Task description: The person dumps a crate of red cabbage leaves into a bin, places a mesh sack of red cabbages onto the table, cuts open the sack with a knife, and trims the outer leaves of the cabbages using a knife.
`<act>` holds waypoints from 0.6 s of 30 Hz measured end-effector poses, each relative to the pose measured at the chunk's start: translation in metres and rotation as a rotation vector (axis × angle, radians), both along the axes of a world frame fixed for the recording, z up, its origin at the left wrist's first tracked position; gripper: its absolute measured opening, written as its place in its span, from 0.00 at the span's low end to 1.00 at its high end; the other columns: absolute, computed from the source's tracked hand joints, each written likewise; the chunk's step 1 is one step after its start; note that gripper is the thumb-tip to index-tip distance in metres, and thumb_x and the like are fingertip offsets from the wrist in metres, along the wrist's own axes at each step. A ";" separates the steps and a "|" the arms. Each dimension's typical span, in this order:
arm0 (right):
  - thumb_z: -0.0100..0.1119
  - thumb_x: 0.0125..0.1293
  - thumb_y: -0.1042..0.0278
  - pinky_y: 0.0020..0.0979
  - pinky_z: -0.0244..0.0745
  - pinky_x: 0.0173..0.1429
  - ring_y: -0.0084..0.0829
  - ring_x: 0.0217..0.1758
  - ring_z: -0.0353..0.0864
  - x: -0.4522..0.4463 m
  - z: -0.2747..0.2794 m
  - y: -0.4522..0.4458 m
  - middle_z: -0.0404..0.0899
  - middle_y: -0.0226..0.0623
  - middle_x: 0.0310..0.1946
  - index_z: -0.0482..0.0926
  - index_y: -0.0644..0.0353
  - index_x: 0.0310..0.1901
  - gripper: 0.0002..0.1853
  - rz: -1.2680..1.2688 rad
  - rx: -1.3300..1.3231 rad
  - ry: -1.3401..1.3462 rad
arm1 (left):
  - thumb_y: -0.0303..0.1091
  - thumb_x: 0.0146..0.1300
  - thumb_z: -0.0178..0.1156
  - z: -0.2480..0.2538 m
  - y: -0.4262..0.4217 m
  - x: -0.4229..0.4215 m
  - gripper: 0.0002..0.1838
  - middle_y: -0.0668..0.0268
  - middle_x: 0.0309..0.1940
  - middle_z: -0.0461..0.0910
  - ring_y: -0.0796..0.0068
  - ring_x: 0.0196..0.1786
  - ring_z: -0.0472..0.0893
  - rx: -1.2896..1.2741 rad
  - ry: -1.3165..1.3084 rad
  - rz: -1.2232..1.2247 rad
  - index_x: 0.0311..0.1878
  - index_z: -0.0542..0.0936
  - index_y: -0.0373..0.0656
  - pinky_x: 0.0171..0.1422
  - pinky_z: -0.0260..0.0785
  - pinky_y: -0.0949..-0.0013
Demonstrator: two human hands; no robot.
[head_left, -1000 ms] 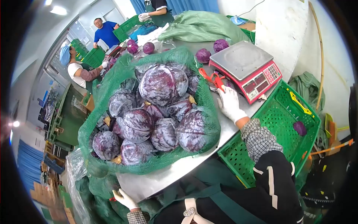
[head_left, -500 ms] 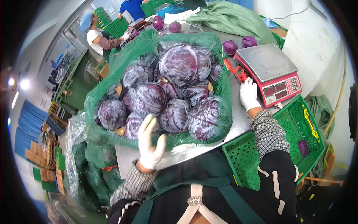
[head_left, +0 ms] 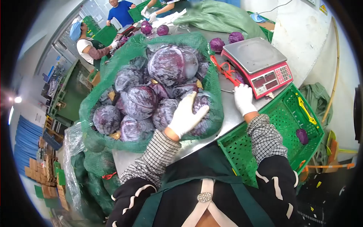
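Note:
A green mesh bag (head_left: pixel 92 102), wide open at the top, holds several large purple cabbages (head_left: pixel 140 102) on a metal table. My left hand (head_left: pixel 186 115), in a white glove, is over the front right cabbage (head_left: pixel 202 106) with thumb and fingers apart; whether it touches is unclear. My right hand (head_left: pixel 244 99), also gloved, is closed around the end of a red-handled tool (head_left: pixel 227 72) beside the scale; a thin metal part shows by the fingers. The red scale (head_left: pixel 257 60) has a bare grey plate.
A green crate (head_left: pixel 272 128) with one small cabbage (head_left: pixel 301 136) and a yellow strip stands at the right. Small cabbages (head_left: pixel 217 44) and a green sack (head_left: pixel 223 19) lie behind. Co-workers (head_left: pixel 90 47) stand at the far side. Filled mesh bags (head_left: pixel 100 162) are at the lower left.
My left hand has risen from below the table edge and moved right over the cabbages. My right hand remains beside the scale with its fingers closed. The camera view has shifted.

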State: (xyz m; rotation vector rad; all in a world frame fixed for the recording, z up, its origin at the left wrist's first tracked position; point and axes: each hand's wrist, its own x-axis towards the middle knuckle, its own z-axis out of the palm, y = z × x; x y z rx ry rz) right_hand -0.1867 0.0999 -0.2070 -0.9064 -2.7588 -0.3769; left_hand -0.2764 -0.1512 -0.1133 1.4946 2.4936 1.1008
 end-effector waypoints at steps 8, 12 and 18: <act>0.52 0.54 0.69 0.45 0.72 0.45 0.49 0.41 0.77 0.044 -0.006 -0.011 0.74 0.50 0.39 0.69 0.62 0.44 0.14 0.058 -0.323 0.401 | 0.47 0.58 0.63 0.003 -0.013 0.003 0.37 0.44 0.61 0.66 0.51 0.65 0.66 -0.028 0.043 -0.028 0.64 0.64 0.31 0.70 0.56 0.60; 0.61 0.59 0.60 0.33 0.72 0.24 0.33 0.21 0.76 0.087 -0.019 -0.043 0.75 0.37 0.23 0.72 0.59 0.42 0.15 -0.122 -1.190 0.918 | 0.49 0.65 0.55 0.024 0.004 -0.034 0.30 0.47 0.54 0.74 0.62 0.57 0.74 -0.180 -0.267 -0.129 0.58 0.71 0.30 0.63 0.63 0.66; 0.63 0.61 0.58 0.24 0.65 0.14 0.24 0.12 0.72 0.092 0.004 -0.162 0.75 0.32 0.17 0.76 0.61 0.33 0.14 -0.113 -2.110 1.009 | 0.65 0.62 0.46 0.020 0.027 -0.061 0.40 0.42 0.38 0.80 0.53 0.46 0.80 -0.384 -0.422 -0.077 0.43 0.80 0.27 0.54 0.67 0.63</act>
